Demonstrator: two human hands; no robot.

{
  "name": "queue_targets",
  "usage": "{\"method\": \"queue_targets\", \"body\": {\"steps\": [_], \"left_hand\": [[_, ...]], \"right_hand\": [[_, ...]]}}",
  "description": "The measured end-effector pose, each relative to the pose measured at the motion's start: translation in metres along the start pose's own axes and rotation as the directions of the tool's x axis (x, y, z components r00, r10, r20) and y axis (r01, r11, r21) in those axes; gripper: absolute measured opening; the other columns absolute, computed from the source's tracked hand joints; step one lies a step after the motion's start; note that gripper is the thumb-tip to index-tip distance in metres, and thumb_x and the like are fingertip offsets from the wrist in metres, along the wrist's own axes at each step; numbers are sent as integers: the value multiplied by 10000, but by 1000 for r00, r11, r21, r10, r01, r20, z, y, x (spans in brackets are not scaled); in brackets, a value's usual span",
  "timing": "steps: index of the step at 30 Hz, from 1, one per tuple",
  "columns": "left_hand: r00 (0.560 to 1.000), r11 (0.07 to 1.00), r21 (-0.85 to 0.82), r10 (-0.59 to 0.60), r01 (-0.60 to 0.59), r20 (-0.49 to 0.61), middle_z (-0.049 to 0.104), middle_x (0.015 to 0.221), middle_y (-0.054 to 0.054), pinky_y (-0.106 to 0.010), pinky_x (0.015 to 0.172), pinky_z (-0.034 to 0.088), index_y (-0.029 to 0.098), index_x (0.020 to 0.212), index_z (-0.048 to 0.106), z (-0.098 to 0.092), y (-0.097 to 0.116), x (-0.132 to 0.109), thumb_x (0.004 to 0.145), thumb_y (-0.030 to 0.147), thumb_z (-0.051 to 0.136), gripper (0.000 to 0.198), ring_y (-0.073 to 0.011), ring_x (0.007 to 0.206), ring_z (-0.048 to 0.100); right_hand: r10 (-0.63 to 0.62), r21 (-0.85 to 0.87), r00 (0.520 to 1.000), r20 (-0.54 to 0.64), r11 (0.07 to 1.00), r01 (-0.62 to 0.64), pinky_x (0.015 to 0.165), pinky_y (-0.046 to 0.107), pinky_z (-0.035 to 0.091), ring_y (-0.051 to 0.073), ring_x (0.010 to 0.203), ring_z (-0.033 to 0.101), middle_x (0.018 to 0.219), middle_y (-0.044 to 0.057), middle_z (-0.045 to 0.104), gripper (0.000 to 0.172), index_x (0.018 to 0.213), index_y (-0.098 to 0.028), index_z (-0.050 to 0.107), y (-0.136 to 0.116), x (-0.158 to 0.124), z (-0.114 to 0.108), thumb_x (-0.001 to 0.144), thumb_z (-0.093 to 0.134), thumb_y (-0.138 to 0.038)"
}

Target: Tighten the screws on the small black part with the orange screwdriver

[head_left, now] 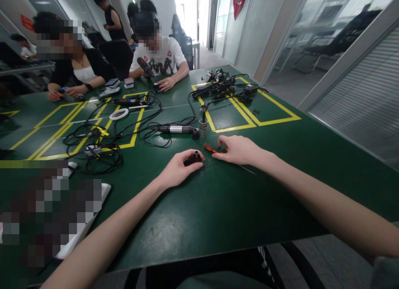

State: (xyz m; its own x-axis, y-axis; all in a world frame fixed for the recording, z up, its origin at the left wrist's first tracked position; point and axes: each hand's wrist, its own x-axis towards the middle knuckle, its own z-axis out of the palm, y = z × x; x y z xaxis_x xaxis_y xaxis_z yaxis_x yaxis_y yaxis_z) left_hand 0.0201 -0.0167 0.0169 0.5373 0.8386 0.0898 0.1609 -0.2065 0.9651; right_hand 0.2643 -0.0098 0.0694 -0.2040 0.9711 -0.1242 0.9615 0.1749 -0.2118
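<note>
My left hand point(178, 169) rests on the green table point(218, 206) with its fingers closed round a small black part point(193, 157) that has a round cap on top. My right hand point(238, 149) lies just to the right of it, fingers curled over a small orange-handled tool point(209, 148) whose tip points toward the black part. A thin wire runs out from under my right wrist. Just beyond my hands stand a small metal cylinder point(203, 127) and a black-and-silver handpiece point(176, 129) lying on its side.
Tangled black cables point(96, 143) and a white ring point(119, 113) lie at the left inside yellow tape squares. More black gear point(221, 87) sits at the far right. Two people sit across the table, each holding things. A white pad point(90, 222) lies at the near left.
</note>
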Motion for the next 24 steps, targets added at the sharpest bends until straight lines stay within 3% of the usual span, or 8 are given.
{"method": "queue_targets", "body": {"steps": [5,7,8,10,12,14,18,24], "left_hand": [[999,999,-24,-21,22,26,830,1171,-109,-418,1075,582,153,1157,807,-1,2,-1,876,312,843,325,-250,1089,772],[1000,999,-28,-27,27,14,829,1182,-107,-417,1087,581,155,1166,809,0,2,-2,879,324,839,334,-250,1099,775],[1000,999,-30,-25,25,11,829,1179,-104,-411,1089,582,156,1161,810,0,1,-2,882,324,836,327,-246,1095,776],[1000,999,-33,-17,17,12,831,1163,-98,-401,1088,582,158,1147,811,0,1,-2,883,317,833,309,-238,1080,778],[1000,999,-38,-12,13,16,833,1142,-95,-402,1084,584,158,1129,811,0,0,-2,879,314,838,295,-236,1064,779],[1000,999,-49,-9,10,14,833,1127,-95,-406,1071,591,158,1115,810,0,-1,-2,872,327,848,298,-239,1049,781],[1000,998,-65,-14,15,16,831,1140,-106,-422,1068,597,153,1123,807,-1,-1,-2,863,346,861,329,-246,1050,779],[1000,998,-69,-15,16,14,831,1154,-111,-441,1092,588,150,1144,811,-1,-1,-3,864,336,859,340,-253,1066,774]], "right_hand": [[-125,107,992,13,987,123,612,305,360,213,691,638,775,81,725,97,883,-172,699,1,5,2,902,707,-267],[-174,200,985,-12,964,173,613,289,403,176,653,617,726,35,694,137,996,-152,723,4,4,-8,922,652,-244],[-212,285,977,-32,935,213,607,275,435,159,622,612,700,-1,681,276,1188,-150,701,5,3,-15,964,593,-270],[-348,652,920,-181,658,377,588,271,500,142,569,614,729,-26,716,596,1518,-141,523,5,-1,-30,965,614,-343],[-380,735,856,-351,454,503,574,258,524,119,560,626,838,-23,762,747,1621,-180,385,-3,-5,-43,955,655,-386],[-363,707,797,-484,375,600,618,257,565,118,632,679,923,-15,774,731,1601,-220,390,-17,-7,-50,958,685,-404],[-325,620,717,-617,360,697,713,286,625,163,805,754,942,-4,744,670,1532,-228,420,-47,-6,-45,950,712,-389],[-332,588,744,-580,461,665,767,345,649,189,847,756,966,-5,714,609,1507,-250,422,-53,0,-27,951,652,-342]]}}
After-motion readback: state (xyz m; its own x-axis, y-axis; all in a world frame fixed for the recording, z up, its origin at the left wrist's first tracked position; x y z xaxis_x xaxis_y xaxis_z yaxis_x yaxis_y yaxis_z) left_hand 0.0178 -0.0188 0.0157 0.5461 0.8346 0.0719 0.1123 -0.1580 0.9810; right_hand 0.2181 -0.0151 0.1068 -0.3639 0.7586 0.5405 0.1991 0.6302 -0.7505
